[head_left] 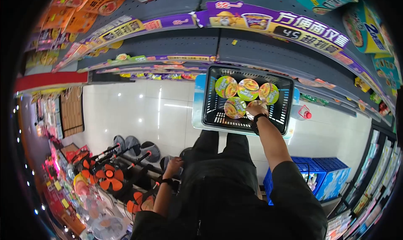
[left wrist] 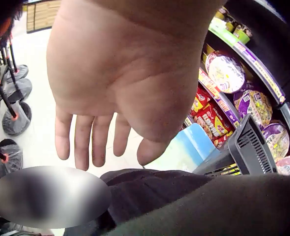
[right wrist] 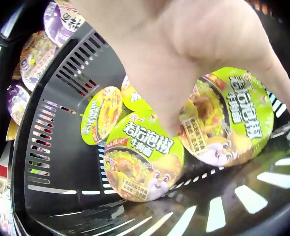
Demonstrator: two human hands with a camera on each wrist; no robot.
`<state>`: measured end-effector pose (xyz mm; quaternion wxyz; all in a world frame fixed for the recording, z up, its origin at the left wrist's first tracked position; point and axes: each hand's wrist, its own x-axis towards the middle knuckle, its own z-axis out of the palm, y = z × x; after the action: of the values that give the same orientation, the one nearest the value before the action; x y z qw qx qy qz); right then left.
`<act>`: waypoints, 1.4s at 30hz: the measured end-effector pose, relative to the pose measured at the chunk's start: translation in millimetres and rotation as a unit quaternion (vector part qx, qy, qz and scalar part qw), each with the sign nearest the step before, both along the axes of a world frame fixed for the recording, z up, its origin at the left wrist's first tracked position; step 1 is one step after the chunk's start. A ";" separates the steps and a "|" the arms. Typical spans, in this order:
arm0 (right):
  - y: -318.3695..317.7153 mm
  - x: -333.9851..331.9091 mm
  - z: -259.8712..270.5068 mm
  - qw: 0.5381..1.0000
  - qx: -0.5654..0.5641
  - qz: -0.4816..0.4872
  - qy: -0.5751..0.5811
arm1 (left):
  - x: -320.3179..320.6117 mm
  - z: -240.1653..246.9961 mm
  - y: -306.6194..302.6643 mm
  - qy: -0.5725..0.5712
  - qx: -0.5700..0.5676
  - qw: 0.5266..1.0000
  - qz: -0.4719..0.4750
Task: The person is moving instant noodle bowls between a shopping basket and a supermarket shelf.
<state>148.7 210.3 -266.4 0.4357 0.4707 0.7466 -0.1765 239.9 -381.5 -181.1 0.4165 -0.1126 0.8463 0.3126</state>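
In the head view, my right hand [head_left: 256,110] reaches down into a black plastic shopping basket [head_left: 207,114]. It grips an instant noodle cup [right wrist: 224,118] with a green printed lid, the thumb along one edge and the little finger stretched out past the other. The remaining fingers are hidden behind the cup. Beside it sits another instant noodle cup [right wrist: 142,157], lid up, and several more green-lidded cups [head_left: 226,87] stand in the basket. My left hand [left wrist: 125,83] hangs relaxed by my left leg, fingers loosely extended, holding nothing.
The basket rests on a pale blue and white surface [head_left: 198,101] against shelves with purple price strips [head_left: 273,23]. A red-capped bottle [head_left: 302,112] stands right of it. Orange-bladed fans [head_left: 110,177] crowd the left; blue crates [head_left: 312,168] stand to the right.
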 end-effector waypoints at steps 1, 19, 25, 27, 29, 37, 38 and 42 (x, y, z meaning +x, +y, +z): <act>5.3 9.0 -9.8 0.995 -0.095 -0.029 0.013 | 18.1 0.2 -3.9 -0.020 0.011 1.000 0.017; -12.0 40.3 100.2 0.987 0.011 0.042 0.152 | -31.2 93.3 154.3 0.147 0.130 0.978 -0.064; -36.8 66.6 212.9 0.926 -0.041 0.119 0.357 | -77.2 166.3 248.0 0.341 0.194 0.899 -0.197; -60.8 65.8 265.8 0.906 -0.114 0.119 0.390 | -88.6 185.8 276.4 0.359 0.221 0.876 -0.232; -87.9 61.8 294.9 0.870 -0.209 0.126 0.428 | -96.0 197.7 291.6 0.384 0.240 0.846 -0.280; -81.1 28.0 205.3 0.758 -0.550 -0.126 0.327 | -79.9 169.5 216.7 0.347 0.213 0.905 -0.119; -73.1 21.2 195.9 0.791 -0.505 -0.149 0.312 | -73.3 168.0 203.3 0.351 0.204 0.906 -0.119; -38.8 13.3 82.2 0.914 -0.068 0.276 0.289 | -34.9 180.5 154.7 0.363 0.131 0.922 -0.035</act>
<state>162.0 171.4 -184.2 0.2637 0.1441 0.9261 -0.2280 205.1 -226.7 -0.7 0.1025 0.0937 0.8943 0.4254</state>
